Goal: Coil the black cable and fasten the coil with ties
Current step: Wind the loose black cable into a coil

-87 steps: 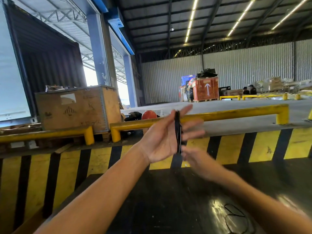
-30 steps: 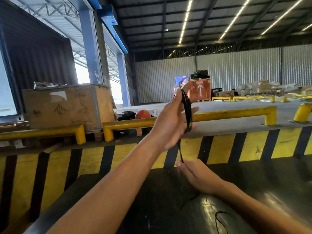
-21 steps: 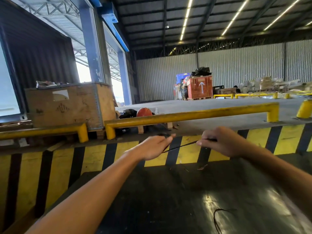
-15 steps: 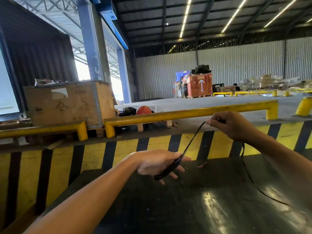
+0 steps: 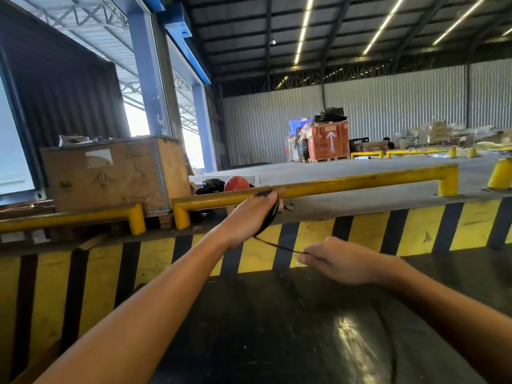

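Observation:
The black cable [image 5: 270, 216] is wound in a narrow coil around my left hand [image 5: 249, 217], which is raised in front of the yellow rail with its fingers wrapped in the loops. A loose strand [image 5: 279, 246] runs from the coil's lower end down and to the right. My right hand [image 5: 340, 259] pinches that strand's end between thumb and fingers, just above the black table [image 5: 277, 328]. No ties are visible.
A yellow-and-black striped barrier [image 5: 415, 231] stands right behind the table. Above it runs a yellow rail [image 5: 346, 180]. A wooden crate [image 5: 116, 176] sits at the left, with a red helmet [image 5: 236, 183] beside it. Red crates [image 5: 328, 141] stand far back.
My left hand has risen from near the table to the rail's height with the coil. My right hand has dropped from the rail to just above the table, and the free strand is much shorter.

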`<act>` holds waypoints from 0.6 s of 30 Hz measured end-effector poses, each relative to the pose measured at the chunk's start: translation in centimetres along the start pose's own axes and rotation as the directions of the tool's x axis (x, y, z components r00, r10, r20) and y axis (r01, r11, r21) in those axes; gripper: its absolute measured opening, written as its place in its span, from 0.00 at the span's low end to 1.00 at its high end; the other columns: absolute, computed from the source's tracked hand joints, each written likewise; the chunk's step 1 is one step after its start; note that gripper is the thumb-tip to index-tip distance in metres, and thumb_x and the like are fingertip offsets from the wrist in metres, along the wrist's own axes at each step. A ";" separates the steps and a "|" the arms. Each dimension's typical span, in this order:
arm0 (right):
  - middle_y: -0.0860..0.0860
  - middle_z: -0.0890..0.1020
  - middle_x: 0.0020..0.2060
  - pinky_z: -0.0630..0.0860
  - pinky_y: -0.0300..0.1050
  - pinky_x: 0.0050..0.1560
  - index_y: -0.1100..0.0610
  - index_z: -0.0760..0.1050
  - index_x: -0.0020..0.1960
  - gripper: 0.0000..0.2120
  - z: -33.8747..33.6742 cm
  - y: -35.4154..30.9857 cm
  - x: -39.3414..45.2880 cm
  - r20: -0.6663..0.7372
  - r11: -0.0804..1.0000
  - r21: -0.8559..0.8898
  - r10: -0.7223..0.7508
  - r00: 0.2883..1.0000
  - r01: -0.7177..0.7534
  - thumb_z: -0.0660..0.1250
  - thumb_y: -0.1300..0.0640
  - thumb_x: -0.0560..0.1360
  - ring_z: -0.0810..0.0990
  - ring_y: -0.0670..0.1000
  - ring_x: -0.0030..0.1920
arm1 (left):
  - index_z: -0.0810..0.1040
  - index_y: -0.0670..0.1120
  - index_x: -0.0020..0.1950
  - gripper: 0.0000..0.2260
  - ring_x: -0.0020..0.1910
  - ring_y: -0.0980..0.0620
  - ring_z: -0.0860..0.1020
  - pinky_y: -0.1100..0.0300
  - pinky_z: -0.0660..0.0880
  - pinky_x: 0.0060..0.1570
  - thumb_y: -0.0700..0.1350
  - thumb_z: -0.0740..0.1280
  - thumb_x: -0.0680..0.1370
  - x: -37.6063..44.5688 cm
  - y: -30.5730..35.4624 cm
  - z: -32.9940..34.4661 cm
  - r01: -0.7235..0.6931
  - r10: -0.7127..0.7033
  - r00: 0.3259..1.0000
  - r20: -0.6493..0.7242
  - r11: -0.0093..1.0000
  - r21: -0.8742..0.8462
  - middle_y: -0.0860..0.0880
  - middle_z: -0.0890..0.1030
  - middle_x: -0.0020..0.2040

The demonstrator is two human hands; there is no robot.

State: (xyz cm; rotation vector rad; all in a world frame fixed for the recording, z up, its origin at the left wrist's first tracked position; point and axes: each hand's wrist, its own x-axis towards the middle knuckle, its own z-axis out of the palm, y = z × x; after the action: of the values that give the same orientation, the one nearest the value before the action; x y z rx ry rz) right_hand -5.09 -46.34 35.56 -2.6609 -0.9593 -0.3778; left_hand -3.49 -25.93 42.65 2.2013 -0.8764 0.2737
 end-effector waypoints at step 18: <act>0.51 0.82 0.38 0.79 0.50 0.45 0.53 0.76 0.46 0.18 2.2 3.4 0.3 -0.211 0.947 -0.006 0.313 0.926 -0.322 0.51 0.47 0.81 0.82 0.49 0.39 | 0.68 0.52 0.72 0.22 0.61 0.41 0.77 0.34 0.68 0.59 0.55 0.55 0.79 -2.4 2.2 2.3 0.332 0.260 0.877 0.403 0.277 -0.901 0.42 0.71 0.68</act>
State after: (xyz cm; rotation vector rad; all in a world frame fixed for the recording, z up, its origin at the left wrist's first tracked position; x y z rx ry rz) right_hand -2.33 -47.88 33.02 -2.6830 -0.4514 -0.5886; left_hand -6.87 -27.46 41.21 1.0292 -0.8738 -0.7629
